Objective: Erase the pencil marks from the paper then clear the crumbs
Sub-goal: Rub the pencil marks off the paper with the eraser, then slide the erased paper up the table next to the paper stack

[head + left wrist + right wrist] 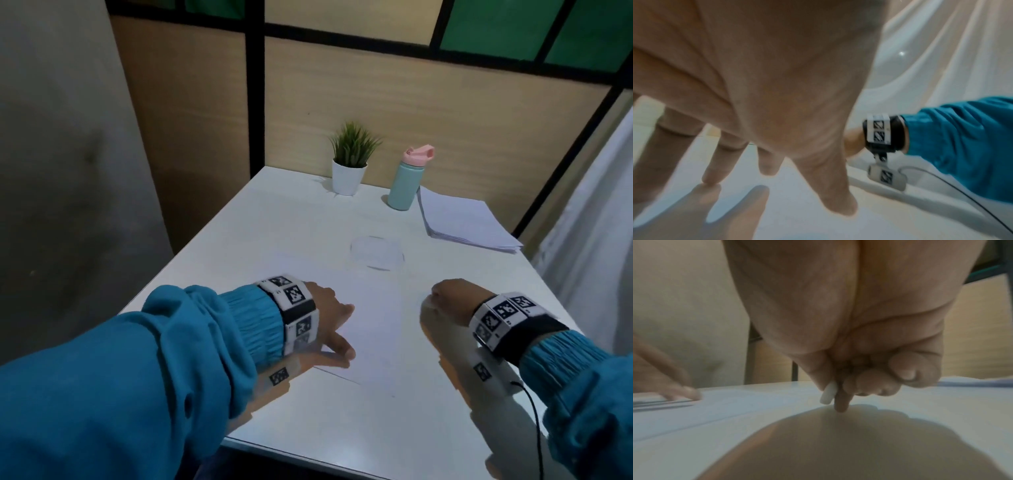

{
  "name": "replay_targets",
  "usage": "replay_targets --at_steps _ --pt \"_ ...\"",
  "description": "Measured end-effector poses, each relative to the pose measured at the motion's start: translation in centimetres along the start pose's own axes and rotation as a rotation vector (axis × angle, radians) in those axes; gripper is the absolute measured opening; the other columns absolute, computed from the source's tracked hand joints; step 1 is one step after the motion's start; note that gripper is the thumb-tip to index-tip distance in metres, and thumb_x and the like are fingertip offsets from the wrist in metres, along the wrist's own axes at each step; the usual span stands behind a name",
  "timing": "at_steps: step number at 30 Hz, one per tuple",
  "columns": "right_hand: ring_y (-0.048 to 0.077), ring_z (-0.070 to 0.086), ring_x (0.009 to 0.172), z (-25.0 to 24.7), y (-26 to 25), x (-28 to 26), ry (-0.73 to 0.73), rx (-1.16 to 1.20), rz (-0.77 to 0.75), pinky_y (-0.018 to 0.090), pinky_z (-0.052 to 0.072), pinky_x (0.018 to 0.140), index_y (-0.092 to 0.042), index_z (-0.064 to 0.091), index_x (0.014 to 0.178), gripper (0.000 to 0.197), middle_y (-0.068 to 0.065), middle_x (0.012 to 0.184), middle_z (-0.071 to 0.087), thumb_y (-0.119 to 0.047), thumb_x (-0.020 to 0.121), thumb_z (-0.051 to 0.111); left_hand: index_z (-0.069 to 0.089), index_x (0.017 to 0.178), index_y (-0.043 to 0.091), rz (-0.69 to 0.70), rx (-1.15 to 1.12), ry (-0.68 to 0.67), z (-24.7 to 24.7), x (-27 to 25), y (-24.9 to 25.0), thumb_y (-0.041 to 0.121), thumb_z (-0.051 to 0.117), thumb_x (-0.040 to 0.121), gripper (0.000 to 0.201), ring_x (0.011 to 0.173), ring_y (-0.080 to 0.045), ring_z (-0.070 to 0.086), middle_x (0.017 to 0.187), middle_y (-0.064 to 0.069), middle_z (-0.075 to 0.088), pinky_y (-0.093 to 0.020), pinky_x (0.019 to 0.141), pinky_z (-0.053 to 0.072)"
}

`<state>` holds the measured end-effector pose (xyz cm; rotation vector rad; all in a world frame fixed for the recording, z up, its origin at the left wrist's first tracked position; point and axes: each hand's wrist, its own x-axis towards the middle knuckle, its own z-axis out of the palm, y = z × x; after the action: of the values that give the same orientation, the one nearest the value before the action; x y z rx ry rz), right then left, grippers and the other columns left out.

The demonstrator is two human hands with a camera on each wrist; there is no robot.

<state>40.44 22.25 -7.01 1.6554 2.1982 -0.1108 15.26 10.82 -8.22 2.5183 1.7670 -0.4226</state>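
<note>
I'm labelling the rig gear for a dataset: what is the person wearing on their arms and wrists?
Both arms wear teal-blue sleeves with ribbed cuffs. The left hand and right hand each have a wristband of white blocks printed with black square markers on a black strap. Under each wrist hangs a small white camera unit bearing a marker; a thin black cable trails from the right one.

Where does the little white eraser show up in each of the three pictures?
Head view: hidden inside the curled right hand, right of centre.
Left wrist view: not visible; the right hand is mostly hidden behind the left hand.
Right wrist view: eraser at centre, pinched in the fingers.
Shared landmark: the white table.
</note>
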Motion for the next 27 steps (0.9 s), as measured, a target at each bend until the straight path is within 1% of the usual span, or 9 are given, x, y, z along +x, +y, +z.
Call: replay_targets --at_steps 2,4,6,9,12,15,17,21,27 --pt "0.027 0.058 0.107 0.7 1.3 0.5 -0.026 0.054 0.084 0.031 0.039 0.087 -0.012 0.063 0.096 0.026 0.012 0.113 0.062 -0.029 0.099 0.044 0.036 0.149 0.025 -0.111 -0.200 -0.061 -1.5 0.1 -2.3 0.079 0.053 0.081 0.089 0.112 -0.024 0.059 0.140 -0.008 0.051 -0.033 0.082 0.050" --pt "0.024 0.054 0.093 1.1 2.0 0.8 -0.056 0.114 0.113 0.032 0.040 0.084 -0.017 0.056 0.078 0.028 0.009 0.101 0.058 -0.037 0.096 0.046 0.029 0.154 0.020 -0.309 -0.316 -0.071 -2.7 -0.1 -5.7 0.072 0.056 0.083 0.092 0.130 -0.031 0.048 0.150 -0.011 0.038 -0.044 0.103 0.043" --pt "0.022 0.055 0.087 1.0 2.4 0.5 -0.048 0.139 0.149 0.032 0.041 0.081 -0.019 0.055 0.076 0.030 0.006 0.094 0.059 -0.042 0.094 0.047 0.040 0.145 0.014 -0.507 -0.281 -0.050 -2.2 -0.8 -8.6 0.072 0.059 0.081 0.088 0.124 -0.033 0.052 0.143 -0.014 0.043 -0.046 0.102 0.044" --pt "0.019 0.057 0.084 0.2 1.7 -0.3 0.056 0.087 0.122 0.033 0.046 0.079 -0.018 0.057 0.083 0.027 0.002 0.091 0.060 -0.041 0.093 0.046 0.055 0.132 0.013 -0.715 -0.221 -0.154 -0.2 -2.3 -10.4 0.073 0.061 0.079 0.079 0.122 -0.030 0.052 0.136 -0.011 0.052 -0.038 0.100 0.042" --pt "0.021 0.055 0.089 -0.5 -1.3 -1.0 0.185 0.071 -0.093 0.033 0.047 0.085 -0.014 0.058 0.093 0.024 0.005 0.105 0.060 -0.036 0.095 0.049 0.063 0.116 0.011 -0.677 -0.220 -0.195 -0.6 -2.5 -10.7 0.066 0.062 0.082 0.065 0.092 -0.023 0.057 0.119 -0.010 0.059 -0.033 0.075 0.045" --pt "0.021 0.058 0.108 -0.7 -4.7 -1.5 0.109 0.164 -0.244 0.034 0.046 0.096 -0.018 0.059 0.126 0.047 0.000 0.130 0.052 -0.045 0.088 0.061 0.062 0.095 0.011 -0.639 -0.241 -0.207 -0.8 -2.1 -10.8 0.057 0.066 0.083 0.048 0.070 -0.017 0.057 0.091 -0.004 0.062 -0.025 0.054 0.039" --pt "0.021 0.056 0.116 -0.8 -6.0 -1.6 0.026 0.091 -0.270 0.036 0.045 0.100 -0.020 0.056 0.131 0.058 0.000 0.134 0.049 -0.052 0.083 0.065 0.061 0.093 0.010 -0.619 -0.286 -0.194 -0.3 -2.0 -11.1 0.052 0.069 0.083 0.044 0.075 -0.019 0.062 0.084 -0.003 0.063 -0.025 0.059 0.042" --pt "0.020 0.055 0.117 -0.7 -6.6 -1.6 0.010 0.079 -0.245 0.037 0.047 0.098 -0.021 0.051 0.135 0.071 -0.002 0.133 0.046 -0.056 0.076 0.071 0.059 0.114 0.006 -0.609 -0.415 -0.132 0.7 -2.3 -11.9 0.037 0.073 0.086 0.044 0.097 -0.024 0.063 0.111 -0.008 0.066 -0.030 0.075 0.044" --pt "0.021 0.052 0.127 -0.7 -5.2 -0.5 0.057 0.307 -0.128 0.033 0.043 0.103 -0.014 0.030 0.151 0.095 0.003 0.145 0.048 -0.052 0.076 0.074 0.069 0.093 0.015 -0.546 -0.782 0.155 1.9 -3.8 -14.0 0.020 0.073 0.086 0.010 0.079 -0.014 0.063 0.087 0.004 0.068 -0.026 0.066 0.044"
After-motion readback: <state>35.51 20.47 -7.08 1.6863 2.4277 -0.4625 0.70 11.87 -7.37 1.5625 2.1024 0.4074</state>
